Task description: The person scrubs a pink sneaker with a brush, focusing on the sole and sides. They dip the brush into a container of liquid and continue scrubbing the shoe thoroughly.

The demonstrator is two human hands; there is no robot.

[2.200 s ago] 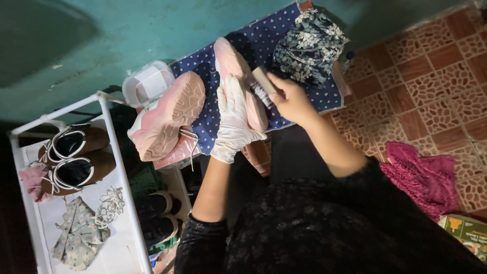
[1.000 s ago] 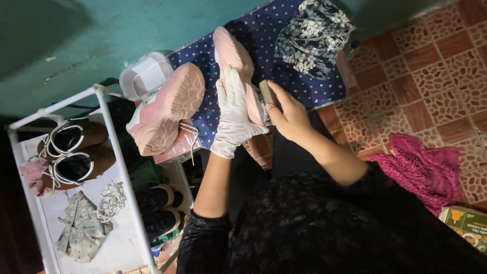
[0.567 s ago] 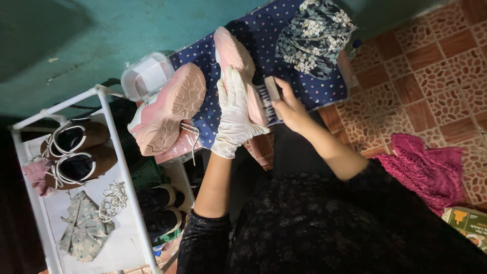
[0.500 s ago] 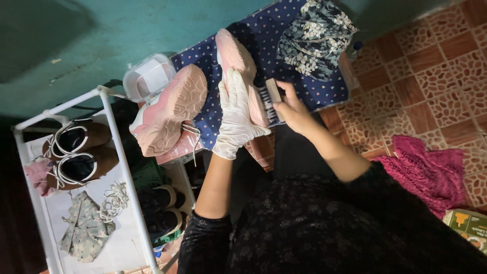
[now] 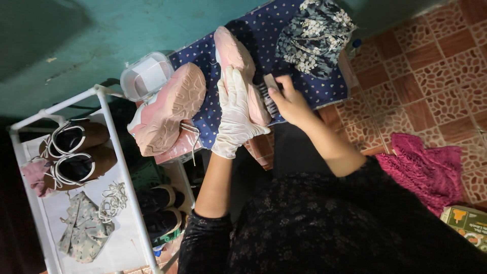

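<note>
Head view showed the gloved left hand (image 5: pixel 235 114) clasping a light, soft pink shoe (image 5: pixel 238 71) on the dotted cloth (image 5: pixel 314 86), best held by its sole, while right-hand fingers (image 5: pixel 284 96) gripped a stiff brush (image 5: pixel 267 91).

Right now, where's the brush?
In the head view the brush is in the right hand, upper middle, its bristles against the pink shoe that the gloved left hand steadies on the dotted blue cloth.
</note>
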